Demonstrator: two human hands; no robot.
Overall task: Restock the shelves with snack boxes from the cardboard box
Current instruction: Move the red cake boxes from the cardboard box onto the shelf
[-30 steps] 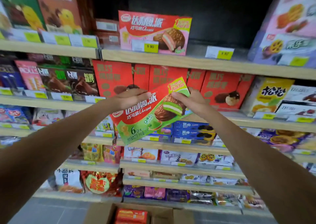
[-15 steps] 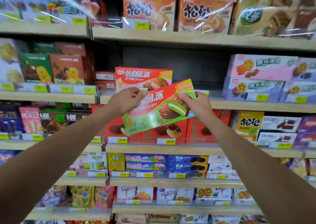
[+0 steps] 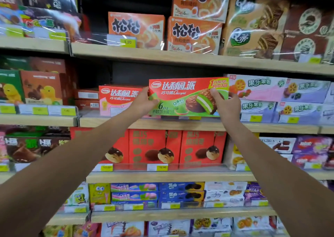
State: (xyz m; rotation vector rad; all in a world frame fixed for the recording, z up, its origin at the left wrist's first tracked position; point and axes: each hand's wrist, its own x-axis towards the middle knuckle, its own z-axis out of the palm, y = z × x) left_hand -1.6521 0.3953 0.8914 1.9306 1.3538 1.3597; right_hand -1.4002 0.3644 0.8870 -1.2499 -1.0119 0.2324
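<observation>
L hand (image 3: pixel 144 102) & R hand (image 3: pixel 226 104) grip green box (image 3: pixel 184 96) by its ends, upright at shelf (image 3: pixel 180 125) edge, just right of pink box (image 3: pixel 117 99).

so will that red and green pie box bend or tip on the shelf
Probably stiff: the red and green pie box shows straight edges though the left hand and right hand pinch only its ends. Likely light, since it is held out at arm's length. Wide and low, it should stand steady on the shelf.

Tiered light wooden shelves (image 3: pixel 180 58), dark back panel (image 3: pixel 137 72) behind
</observation>
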